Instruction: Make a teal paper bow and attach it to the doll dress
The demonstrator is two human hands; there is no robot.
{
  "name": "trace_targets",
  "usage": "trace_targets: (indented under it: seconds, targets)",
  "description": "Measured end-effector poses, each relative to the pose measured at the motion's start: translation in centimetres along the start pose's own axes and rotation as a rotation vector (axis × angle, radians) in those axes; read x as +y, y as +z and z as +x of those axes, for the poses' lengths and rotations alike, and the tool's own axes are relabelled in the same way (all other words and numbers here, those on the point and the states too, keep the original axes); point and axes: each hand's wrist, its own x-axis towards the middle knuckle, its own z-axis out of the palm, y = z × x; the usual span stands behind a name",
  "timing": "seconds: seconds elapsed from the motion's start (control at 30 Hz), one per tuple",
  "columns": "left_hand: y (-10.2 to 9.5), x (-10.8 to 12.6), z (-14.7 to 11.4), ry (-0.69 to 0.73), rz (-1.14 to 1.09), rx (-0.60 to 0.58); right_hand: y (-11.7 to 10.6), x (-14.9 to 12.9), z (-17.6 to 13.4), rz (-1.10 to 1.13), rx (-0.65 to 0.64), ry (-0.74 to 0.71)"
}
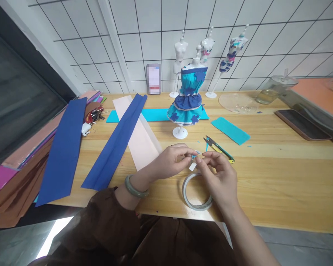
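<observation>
A tiny blue piece of paper is pinched between the thumb and fingers of my left hand, which wears a green bangle. My right hand meets it there, its thumb and fingertips closed at the same piece. Just below the fingertips is a small white tab, perhaps tape. A roll of white tape lies under my right hand, partly covered by it. Behind my right fingers rest thread snips with a yellow and green handle.
Ahead stands a mini dress form in a blue and turquoise paper dress, with other small mannequins behind. Left are blue crepe paper strips, a pale pink sheet and stacked paper. A turquoise piece and a phone lie right.
</observation>
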Motion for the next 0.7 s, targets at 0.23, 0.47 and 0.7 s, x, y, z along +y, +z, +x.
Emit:
trace_targets:
  seconds: [0.23, 0.47, 0.7]
  targets:
    - [0.0, -0.8, 0.1, 0.201, 0.216, 0.024, 0.1, 0.1, 0.1, -0.120, -0.016, 0.006]
    - [0.1, -1.0, -0.1, 0.237, 0.295, 0.017, 0.0, 0.7, 0.3, -0.252, -0.028, -0.162]
    - [0.2, -0.8, 0.0, 0.208, 0.289, 0.025, -0.1, 1.2, 0.4, -0.559, -0.001, -0.537]
